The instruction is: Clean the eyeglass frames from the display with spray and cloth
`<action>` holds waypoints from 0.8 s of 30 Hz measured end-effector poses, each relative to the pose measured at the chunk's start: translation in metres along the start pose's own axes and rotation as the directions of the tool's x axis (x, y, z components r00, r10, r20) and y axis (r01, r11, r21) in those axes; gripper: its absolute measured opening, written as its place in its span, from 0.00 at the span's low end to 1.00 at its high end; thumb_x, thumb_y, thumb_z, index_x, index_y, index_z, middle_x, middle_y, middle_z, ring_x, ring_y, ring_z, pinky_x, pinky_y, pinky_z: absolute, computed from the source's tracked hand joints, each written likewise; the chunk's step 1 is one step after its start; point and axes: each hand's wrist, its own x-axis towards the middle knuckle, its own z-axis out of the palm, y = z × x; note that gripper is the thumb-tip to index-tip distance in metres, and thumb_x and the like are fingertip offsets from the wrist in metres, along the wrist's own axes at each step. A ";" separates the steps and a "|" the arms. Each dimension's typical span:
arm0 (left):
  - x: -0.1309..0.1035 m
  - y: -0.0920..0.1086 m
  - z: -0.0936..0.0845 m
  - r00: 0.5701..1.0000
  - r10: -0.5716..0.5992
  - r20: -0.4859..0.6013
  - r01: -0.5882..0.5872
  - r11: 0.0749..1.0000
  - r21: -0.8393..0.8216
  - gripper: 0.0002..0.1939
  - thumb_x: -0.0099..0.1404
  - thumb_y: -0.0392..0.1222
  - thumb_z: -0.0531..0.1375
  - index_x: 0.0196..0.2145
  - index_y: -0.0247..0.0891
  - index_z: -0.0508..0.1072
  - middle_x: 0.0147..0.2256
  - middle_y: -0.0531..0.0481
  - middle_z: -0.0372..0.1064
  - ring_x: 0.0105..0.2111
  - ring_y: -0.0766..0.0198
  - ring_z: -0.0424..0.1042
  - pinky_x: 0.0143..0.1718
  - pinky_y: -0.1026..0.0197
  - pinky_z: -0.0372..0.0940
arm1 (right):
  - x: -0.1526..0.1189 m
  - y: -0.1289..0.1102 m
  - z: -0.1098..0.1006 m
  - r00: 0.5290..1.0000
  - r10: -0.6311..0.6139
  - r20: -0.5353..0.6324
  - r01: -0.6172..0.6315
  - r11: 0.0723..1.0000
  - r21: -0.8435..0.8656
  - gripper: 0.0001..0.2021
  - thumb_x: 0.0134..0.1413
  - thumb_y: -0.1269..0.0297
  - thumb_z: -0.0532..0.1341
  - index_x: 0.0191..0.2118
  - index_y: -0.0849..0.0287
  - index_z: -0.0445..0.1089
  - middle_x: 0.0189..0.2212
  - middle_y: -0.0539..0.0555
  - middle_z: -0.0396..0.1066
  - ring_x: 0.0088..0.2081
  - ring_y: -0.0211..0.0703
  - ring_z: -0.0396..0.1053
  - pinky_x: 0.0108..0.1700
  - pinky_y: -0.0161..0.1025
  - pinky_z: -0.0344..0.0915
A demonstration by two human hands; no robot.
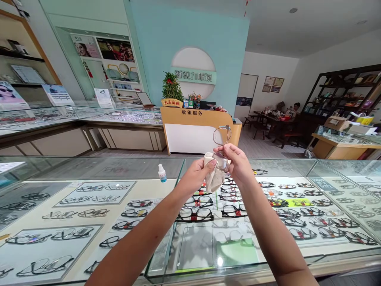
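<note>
Both my hands are raised above a glass display case. My right hand (238, 163) grips a pair of eyeglasses (222, 136) near the bridge, with the frame turned on end and one lens rim sticking up. My left hand (196, 176) pinches a pale cleaning cloth (214, 178) against the lower lens, which the cloth partly hides. To the left of my hands a small white bottle (162, 174) with a blue-marked label stands upright on the glass top.
Under the glass of the display case (196, 248) lie rows of eyeglasses (195, 214), many dark-framed. Beyond stands a wooden cashier counter (190, 137) with a plant (172, 88). More glass cases run along the left, and a person (295, 109) sits at a dark table at the back right.
</note>
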 end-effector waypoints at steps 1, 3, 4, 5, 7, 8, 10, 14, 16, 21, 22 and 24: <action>0.001 -0.001 0.000 1.000 0.000 -0.002 0.000 1.000 0.007 0.29 0.61 0.67 0.71 0.42 0.37 0.79 0.37 0.47 0.80 0.34 0.60 0.77 0.36 0.61 0.69 | 0.000 0.000 0.000 1.000 -0.001 -0.003 0.001 1.000 -0.004 0.19 0.49 0.45 0.76 0.35 0.54 0.75 0.44 0.56 0.82 0.44 0.48 0.75 0.38 0.39 0.72; 0.001 -0.002 0.000 1.000 0.007 0.000 -0.007 1.000 0.013 0.29 0.60 0.67 0.71 0.42 0.37 0.79 0.36 0.46 0.80 0.35 0.59 0.77 0.36 0.61 0.69 | 0.000 0.000 0.001 1.000 -0.009 0.000 0.009 1.000 -0.012 0.19 0.50 0.45 0.76 0.34 0.54 0.75 0.44 0.56 0.82 0.44 0.48 0.75 0.38 0.39 0.72; 0.002 -0.002 0.000 1.000 0.011 0.002 -0.011 1.000 0.016 0.30 0.60 0.68 0.71 0.42 0.37 0.79 0.36 0.46 0.80 0.35 0.59 0.77 0.35 0.61 0.69 | -0.001 0.000 0.001 1.000 -0.013 0.004 0.014 1.000 -0.014 0.18 0.51 0.45 0.75 0.34 0.54 0.75 0.44 0.56 0.82 0.43 0.47 0.75 0.38 0.39 0.72; 0.002 -0.002 0.001 1.000 0.014 0.000 -0.014 1.000 0.019 0.30 0.59 0.68 0.71 0.43 0.37 0.79 0.36 0.46 0.80 0.34 0.59 0.77 0.35 0.61 0.69 | -0.001 0.001 0.001 1.000 -0.018 0.009 0.018 1.000 -0.015 0.18 0.52 0.45 0.75 0.34 0.54 0.75 0.44 0.56 0.82 0.43 0.47 0.75 0.38 0.39 0.72; 0.001 -0.001 0.001 1.000 0.016 -0.015 -0.015 0.999 0.028 0.31 0.58 0.69 0.72 0.42 0.36 0.79 0.36 0.45 0.80 0.33 0.59 0.76 0.34 0.61 0.69 | -0.001 0.002 0.002 1.000 -0.018 0.018 0.018 1.000 -0.008 0.18 0.53 0.46 0.75 0.34 0.54 0.75 0.43 0.55 0.82 0.42 0.46 0.75 0.38 0.38 0.72; 0.000 -0.001 0.002 1.000 0.015 -0.025 -0.014 0.999 0.031 0.31 0.58 0.69 0.72 0.41 0.36 0.79 0.35 0.45 0.80 0.33 0.59 0.76 0.33 0.61 0.69 | -0.001 0.004 0.003 1.000 -0.015 0.022 0.015 1.000 0.000 0.18 0.52 0.46 0.75 0.33 0.54 0.75 0.43 0.55 0.82 0.41 0.46 0.75 0.37 0.38 0.71; -0.001 0.002 0.003 0.999 0.012 -0.035 -0.011 0.999 0.032 0.32 0.57 0.69 0.72 0.40 0.36 0.78 0.34 0.47 0.78 0.32 0.61 0.74 0.33 0.62 0.68 | -0.002 0.008 0.005 0.999 -0.005 0.037 0.005 1.000 0.015 0.17 0.52 0.46 0.75 0.34 0.54 0.75 0.43 0.55 0.82 0.39 0.45 0.75 0.36 0.38 0.71; -0.003 0.006 0.005 0.999 0.013 -0.040 -0.012 1.000 0.014 0.32 0.56 0.69 0.73 0.42 0.37 0.77 0.33 0.49 0.76 0.31 0.62 0.73 0.33 0.62 0.67 | -0.002 0.015 0.010 0.998 0.003 0.068 -0.004 1.000 0.017 0.17 0.54 0.46 0.75 0.34 0.54 0.77 0.40 0.53 0.81 0.36 0.42 0.74 0.38 0.38 0.71; -0.003 0.007 0.005 0.998 0.024 -0.055 -0.023 0.999 0.025 0.33 0.56 0.69 0.73 0.43 0.37 0.76 0.34 0.49 0.76 0.30 0.63 0.71 0.32 0.62 0.66 | -0.002 0.017 0.012 0.998 0.008 0.063 -0.009 1.000 0.006 0.17 0.53 0.45 0.75 0.34 0.54 0.77 0.41 0.54 0.81 0.37 0.43 0.74 0.38 0.38 0.71; 0.000 0.003 0.003 0.973 0.113 -0.202 -0.075 0.980 0.186 0.34 0.56 0.70 0.72 0.44 0.37 0.74 0.34 0.50 0.74 0.30 0.64 0.69 0.30 0.63 0.64 | -0.003 0.014 0.012 0.999 -0.031 0.016 0.031 0.999 0.023 0.16 0.53 0.46 0.75 0.34 0.53 0.77 0.40 0.54 0.82 0.39 0.45 0.75 0.39 0.39 0.70; 0.001 0.002 0.002 0.962 0.133 -0.237 -0.078 0.971 0.227 0.34 0.56 0.70 0.72 0.42 0.37 0.74 0.34 0.50 0.74 0.30 0.64 0.69 0.30 0.63 0.64 | -0.004 0.013 0.012 0.999 -0.049 0.007 0.049 0.998 0.027 0.15 0.53 0.47 0.75 0.34 0.53 0.77 0.40 0.54 0.82 0.40 0.45 0.75 0.40 0.39 0.71; 0.001 0.002 0.001 0.952 0.152 -0.267 -0.073 0.955 0.287 0.33 0.55 0.71 0.72 0.38 0.37 0.73 0.33 0.50 0.74 0.30 0.64 0.69 0.30 0.63 0.63 | -0.004 0.013 0.013 0.997 -0.072 -0.002 0.072 0.997 0.038 0.14 0.55 0.49 0.74 0.34 0.53 0.78 0.40 0.54 0.82 0.41 0.44 0.75 0.42 0.38 0.71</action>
